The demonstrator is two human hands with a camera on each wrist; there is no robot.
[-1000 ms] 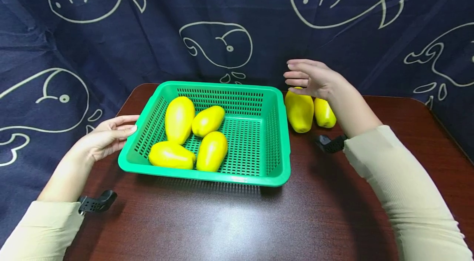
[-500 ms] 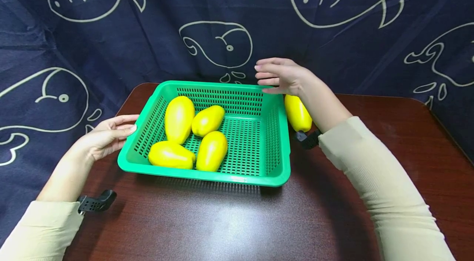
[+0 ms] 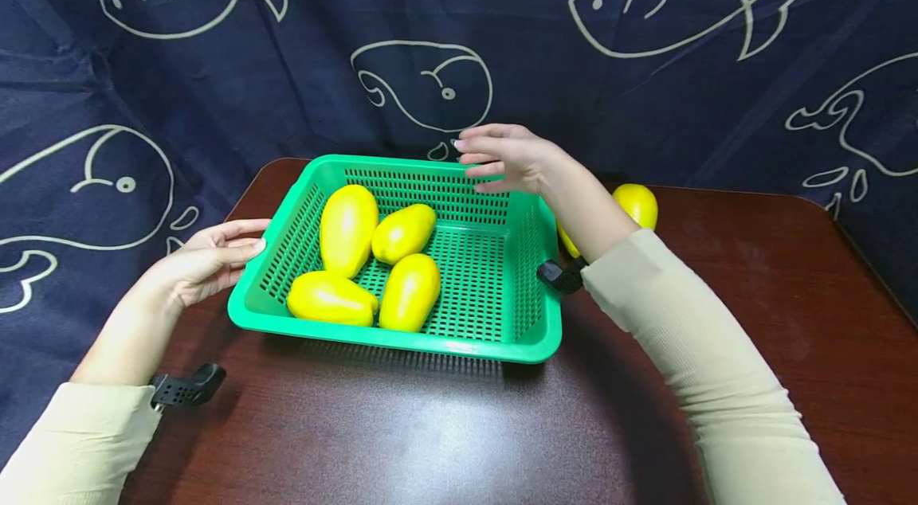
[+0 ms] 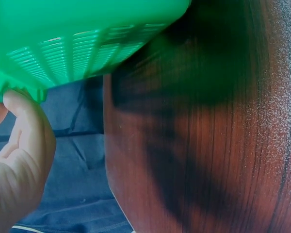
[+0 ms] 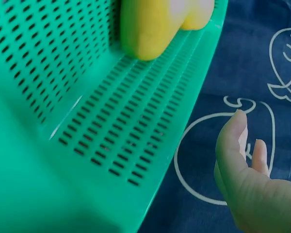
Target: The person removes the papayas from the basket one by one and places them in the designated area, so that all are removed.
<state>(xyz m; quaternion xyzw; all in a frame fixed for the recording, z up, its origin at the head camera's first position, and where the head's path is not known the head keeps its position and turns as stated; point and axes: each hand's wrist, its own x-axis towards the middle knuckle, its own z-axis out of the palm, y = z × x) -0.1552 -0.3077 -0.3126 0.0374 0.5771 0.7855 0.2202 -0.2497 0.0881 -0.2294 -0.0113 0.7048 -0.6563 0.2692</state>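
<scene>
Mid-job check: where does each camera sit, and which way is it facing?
Head: worn on the head, facing forward and down at the green basket; left hand, right hand and sleeves show.
Left wrist: worn there, facing the basket's outer side, table and dark blue cloth; left hand shows.
Right wrist: worn there, facing into the basket, with yellow fruit and cloth; right hand shows.
Shared: both wrist views show basket and cloth.

head: brt, tbl (image 3: 445, 441) glare | L wrist: dk shadows | R wrist: basket (image 5: 43, 179) sl. soft
</scene>
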